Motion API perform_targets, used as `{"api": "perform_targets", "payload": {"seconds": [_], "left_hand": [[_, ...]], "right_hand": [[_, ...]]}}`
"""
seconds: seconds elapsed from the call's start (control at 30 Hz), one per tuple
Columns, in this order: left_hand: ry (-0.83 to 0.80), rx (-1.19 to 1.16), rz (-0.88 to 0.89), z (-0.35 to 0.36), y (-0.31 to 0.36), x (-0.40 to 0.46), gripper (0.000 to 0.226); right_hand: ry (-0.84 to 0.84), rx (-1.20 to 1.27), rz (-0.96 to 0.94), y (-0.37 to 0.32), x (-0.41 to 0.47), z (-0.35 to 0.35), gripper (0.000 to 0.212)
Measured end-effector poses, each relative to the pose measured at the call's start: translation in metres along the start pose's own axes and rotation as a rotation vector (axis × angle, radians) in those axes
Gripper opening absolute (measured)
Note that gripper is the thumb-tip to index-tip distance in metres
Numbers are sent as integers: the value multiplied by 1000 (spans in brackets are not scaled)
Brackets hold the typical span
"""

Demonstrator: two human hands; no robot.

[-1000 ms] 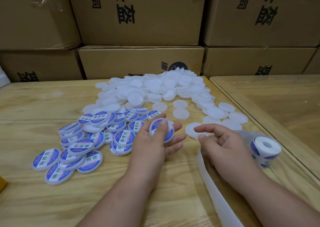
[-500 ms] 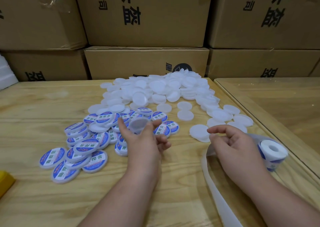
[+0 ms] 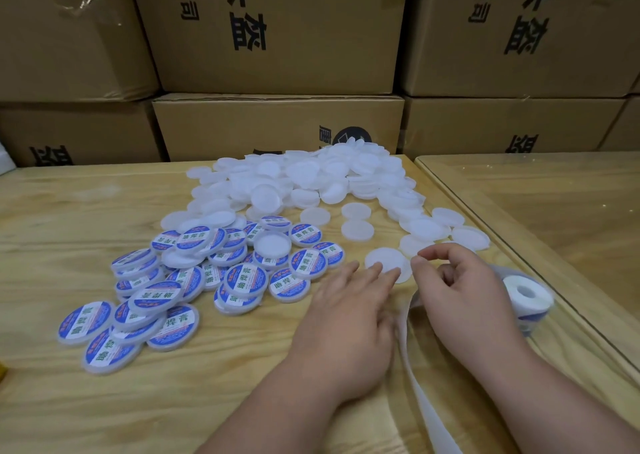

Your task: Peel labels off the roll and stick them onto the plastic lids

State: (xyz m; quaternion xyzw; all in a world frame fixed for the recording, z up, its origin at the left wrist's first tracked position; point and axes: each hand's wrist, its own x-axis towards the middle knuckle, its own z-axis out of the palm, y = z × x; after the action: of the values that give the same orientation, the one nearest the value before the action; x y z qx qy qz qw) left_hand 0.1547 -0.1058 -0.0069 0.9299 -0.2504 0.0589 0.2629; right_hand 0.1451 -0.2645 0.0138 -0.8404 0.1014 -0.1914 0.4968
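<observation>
Head view shows the left hand (image 3: 349, 318) flat, fingers straight, fingertips touching the near edge of a blank round white plastic lid (image 3: 382, 263) on the pale wooden table (image 3: 69, 211). That lid lies just ahead, between both hands, nearer the left. The right hand (image 3: 453, 290) hovers curled, thumb and forefinger close; whether they pinch a label is unclear. The white label roll (image 3: 528, 294) sits behind the right hand, its backing strip (image 3: 420, 384) trailing toward the viewer.
</observation>
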Motion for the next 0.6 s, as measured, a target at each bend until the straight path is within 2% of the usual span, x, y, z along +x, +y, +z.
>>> {"api": "perform_targets", "payload": {"seconds": [0.33, 0.5, 0.6], "left_hand": [[86, 13, -115, -2, 1, -4, 42], [-62, 56, -69, -1, -2, -4, 57], [-40, 89, -21, 0, -1, -3, 49]], "right_hand": [[30, -78, 64, -1, 1, -3, 21], [5, -85, 45, 0, 1, -2, 27], [-14, -70, 18, 2, 1, -1, 22]]}}
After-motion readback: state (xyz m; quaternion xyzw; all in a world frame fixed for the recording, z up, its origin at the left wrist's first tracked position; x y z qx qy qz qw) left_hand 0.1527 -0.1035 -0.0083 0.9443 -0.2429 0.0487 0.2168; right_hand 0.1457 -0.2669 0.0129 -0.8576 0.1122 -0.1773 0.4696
